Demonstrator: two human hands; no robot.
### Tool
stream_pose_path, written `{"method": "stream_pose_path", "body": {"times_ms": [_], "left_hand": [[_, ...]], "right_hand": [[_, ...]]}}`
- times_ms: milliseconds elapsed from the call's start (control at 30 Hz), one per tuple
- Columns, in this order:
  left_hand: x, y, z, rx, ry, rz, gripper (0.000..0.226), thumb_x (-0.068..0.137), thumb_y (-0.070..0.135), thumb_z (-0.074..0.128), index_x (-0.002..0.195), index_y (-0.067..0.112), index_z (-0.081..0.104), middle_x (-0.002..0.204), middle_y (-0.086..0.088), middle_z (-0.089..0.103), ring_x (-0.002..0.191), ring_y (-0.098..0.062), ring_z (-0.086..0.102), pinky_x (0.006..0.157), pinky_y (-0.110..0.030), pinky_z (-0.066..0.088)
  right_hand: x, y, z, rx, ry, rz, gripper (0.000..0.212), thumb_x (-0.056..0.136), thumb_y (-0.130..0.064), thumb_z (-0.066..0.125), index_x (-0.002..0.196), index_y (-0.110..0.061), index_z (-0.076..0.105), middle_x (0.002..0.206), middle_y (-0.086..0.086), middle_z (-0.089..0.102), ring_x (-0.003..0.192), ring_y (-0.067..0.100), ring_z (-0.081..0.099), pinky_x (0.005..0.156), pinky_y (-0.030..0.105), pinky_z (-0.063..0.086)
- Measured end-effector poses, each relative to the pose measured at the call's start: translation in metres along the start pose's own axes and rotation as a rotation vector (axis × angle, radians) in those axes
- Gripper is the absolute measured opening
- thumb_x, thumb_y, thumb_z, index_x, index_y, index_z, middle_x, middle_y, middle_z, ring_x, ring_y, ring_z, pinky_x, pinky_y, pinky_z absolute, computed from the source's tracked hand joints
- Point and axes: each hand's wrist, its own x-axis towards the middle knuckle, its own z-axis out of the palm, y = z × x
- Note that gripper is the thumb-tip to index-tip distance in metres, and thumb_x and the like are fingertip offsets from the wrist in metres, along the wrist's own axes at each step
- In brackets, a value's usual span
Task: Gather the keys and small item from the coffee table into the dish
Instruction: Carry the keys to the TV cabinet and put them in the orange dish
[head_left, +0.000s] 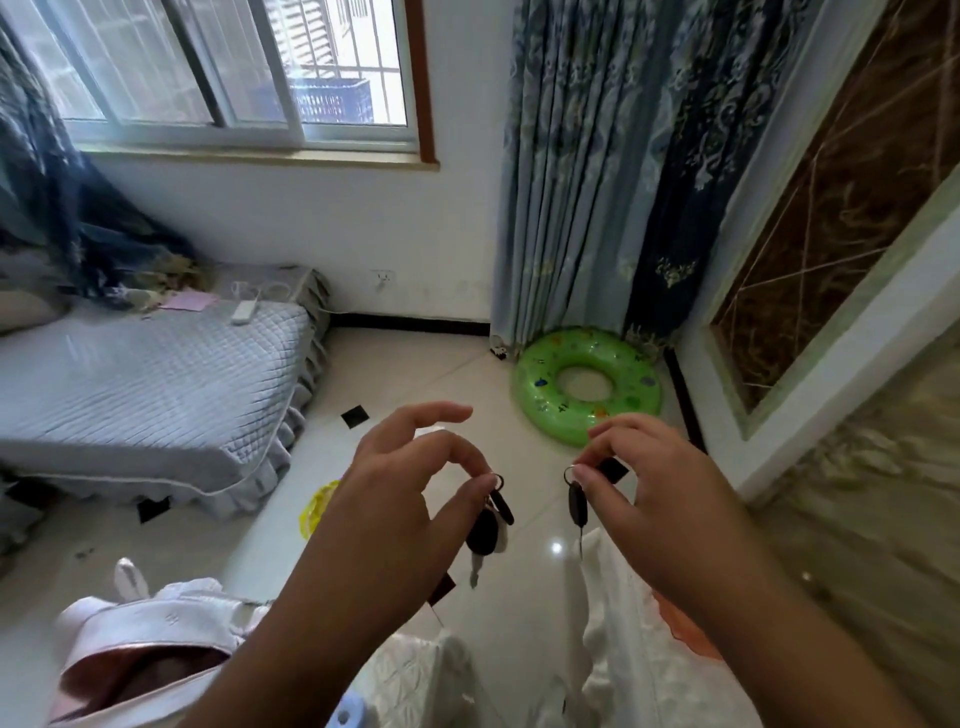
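My left hand (400, 483) pinches the metal ring of a key bunch (488, 525), whose black and white fobs and a silver key hang down in mid-air. My right hand (639, 483) pinches the ring of a single key with a black head (577, 503), which dangles beside the bunch. Both hands are raised over the floor, a short gap between them. No coffee table or dish is in view.
A grey quilted sofa (145, 395) lies at left under the window. A green swim ring (587, 384) rests on the tiled floor by the curtain (597, 182). A pink bag (140, 644) sits at lower left, a marble wall panel at right.
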Motion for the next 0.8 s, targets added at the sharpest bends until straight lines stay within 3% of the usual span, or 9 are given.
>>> {"method": "stream_pose_path", "body": {"times_ms": [167, 333, 500, 567, 633, 733, 800], "left_hand": [[0.066, -0.012, 0.026, 0.032, -0.007, 0.005, 0.004, 0.083, 0.042, 0.067, 0.081, 0.041, 0.063, 0.128, 0.031, 0.045, 0.127, -0.003, 0.042, 0.096, -0.024, 0.036], [0.145, -0.009, 0.045, 0.094, 0.003, 0.034, 0.005, 0.082, 0.046, 0.063, 0.082, 0.042, 0.060, 0.126, 0.029, 0.047, 0.120, -0.005, 0.048, 0.094, -0.041, 0.043], [0.222, 0.013, 0.069, 0.138, 0.034, 0.083, 0.009, 0.080, 0.050, 0.058, 0.081, 0.042, 0.061, 0.124, 0.029, 0.049, 0.117, 0.003, 0.046, 0.088, -0.025, 0.038], [0.246, 0.023, 0.082, 0.135, 0.022, 0.105, 0.007, 0.080, 0.048, 0.060, 0.081, 0.041, 0.061, 0.124, 0.029, 0.049, 0.118, 0.003, 0.046, 0.089, -0.025, 0.037], [0.267, 0.032, 0.097, 0.130, -0.010, 0.125, 0.005, 0.081, 0.045, 0.063, 0.081, 0.040, 0.061, 0.124, 0.029, 0.048, 0.119, 0.004, 0.044, 0.090, -0.024, 0.037], [0.303, 0.046, 0.120, 0.132, -0.071, 0.185, 0.004, 0.083, 0.043, 0.062, 0.083, 0.041, 0.059, 0.125, 0.032, 0.046, 0.121, 0.006, 0.042, 0.091, -0.010, 0.030], [0.329, 0.056, 0.139, 0.125, -0.132, 0.233, 0.003, 0.084, 0.043, 0.061, 0.085, 0.041, 0.058, 0.126, 0.031, 0.044, 0.123, 0.003, 0.041, 0.091, -0.011, 0.029]], "right_hand": [[0.073, 0.029, 0.008, 0.025, -0.010, -0.037, 0.008, 0.086, -0.030, 0.068, 0.082, -0.035, 0.063, 0.104, -0.021, 0.053, 0.099, -0.003, 0.048, 0.078, 0.009, 0.033], [0.151, 0.061, -0.006, 0.102, 0.018, -0.068, 0.007, 0.086, -0.029, 0.068, 0.082, -0.032, 0.063, 0.109, -0.017, 0.056, 0.106, 0.005, 0.053, 0.089, 0.030, 0.046], [0.218, 0.097, -0.034, 0.096, 0.065, -0.084, 0.006, 0.087, -0.031, 0.066, 0.083, -0.033, 0.062, 0.105, -0.021, 0.051, 0.103, 0.003, 0.051, 0.084, 0.024, 0.042], [0.235, 0.113, -0.044, 0.099, 0.095, -0.073, 0.007, 0.087, -0.029, 0.066, 0.083, -0.032, 0.060, 0.103, -0.021, 0.051, 0.099, 0.002, 0.050, 0.081, 0.019, 0.039], [0.244, 0.130, -0.055, 0.109, 0.122, -0.040, 0.006, 0.087, -0.028, 0.064, 0.083, -0.030, 0.060, 0.102, -0.020, 0.052, 0.097, 0.000, 0.050, 0.080, 0.015, 0.036], [0.251, 0.159, -0.074, 0.124, 0.174, 0.034, 0.006, 0.088, -0.028, 0.062, 0.083, -0.029, 0.059, 0.103, -0.019, 0.053, 0.097, 0.000, 0.050, 0.077, 0.011, 0.035], [0.254, 0.181, -0.087, 0.109, 0.206, 0.096, 0.006, 0.089, -0.029, 0.061, 0.083, -0.029, 0.059, 0.103, -0.018, 0.053, 0.096, 0.000, 0.050, 0.075, 0.012, 0.037]]}}
